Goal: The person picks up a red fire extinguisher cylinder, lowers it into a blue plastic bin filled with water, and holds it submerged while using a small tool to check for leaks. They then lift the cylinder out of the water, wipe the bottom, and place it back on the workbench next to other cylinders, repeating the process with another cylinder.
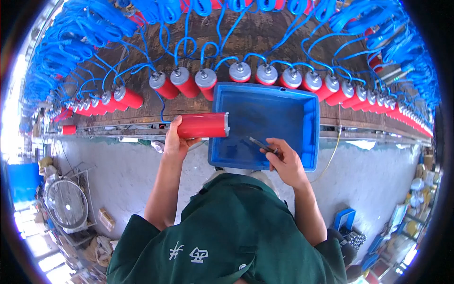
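A red metal cylinder (203, 125) lies level in my left hand (177, 136), whose fingers wrap its left end. Its right end, with a bare metal rim, reaches over the left wall of the blue plastic tray (311, 137). A blue cable runs down behind the held end; whether it joins this cylinder is hidden. My right hand (283, 158) is closed on a slim dark metal tool (260, 144), its tip pointing left toward the cylinder without touching it. The exact kind of tool is too small to tell.
Red cylinders with silver caps (240, 72) stand in a long row on the worn wooden bench (208, 42). Coiled blue cables (94, 23) crowd its back and sides. A yellowish hose (336, 142) hangs at the bench's front edge. A round fan (66, 204) stands on the floor at left.
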A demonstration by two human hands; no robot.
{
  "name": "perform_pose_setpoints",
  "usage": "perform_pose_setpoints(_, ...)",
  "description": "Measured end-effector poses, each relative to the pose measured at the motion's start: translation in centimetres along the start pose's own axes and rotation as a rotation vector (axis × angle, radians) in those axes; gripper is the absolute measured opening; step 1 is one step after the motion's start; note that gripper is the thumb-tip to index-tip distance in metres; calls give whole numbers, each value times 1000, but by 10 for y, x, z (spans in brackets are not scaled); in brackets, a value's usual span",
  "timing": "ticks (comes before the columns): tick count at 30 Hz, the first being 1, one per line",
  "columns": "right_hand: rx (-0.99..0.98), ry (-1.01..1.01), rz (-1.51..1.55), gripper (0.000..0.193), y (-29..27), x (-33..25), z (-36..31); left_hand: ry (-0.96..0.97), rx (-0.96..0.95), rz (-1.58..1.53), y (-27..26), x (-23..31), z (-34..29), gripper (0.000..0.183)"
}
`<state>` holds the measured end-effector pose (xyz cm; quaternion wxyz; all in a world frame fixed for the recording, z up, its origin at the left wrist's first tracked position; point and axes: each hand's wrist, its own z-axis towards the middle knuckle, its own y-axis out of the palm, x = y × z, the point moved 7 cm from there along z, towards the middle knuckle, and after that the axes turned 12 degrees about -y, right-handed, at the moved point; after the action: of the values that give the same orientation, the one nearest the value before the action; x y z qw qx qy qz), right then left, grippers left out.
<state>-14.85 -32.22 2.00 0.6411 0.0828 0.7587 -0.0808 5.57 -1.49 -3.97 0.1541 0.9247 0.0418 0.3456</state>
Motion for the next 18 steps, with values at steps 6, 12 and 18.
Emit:
perform_pose_setpoints(6, 17, -197, -315, 26, -11, -28, 23, -72, -18, -74, 11, -23, 4, 65)
perform_pose_setpoints(12, -29, -294, -371, 22, -4, -30, 40, -33, -94, -36, 26, -16, 1, 66)
perform_pose_setpoints(18, -49, -375, -314, 19, 4, -21, 43, -43, -104, 19, 34, -13, -2, 64)
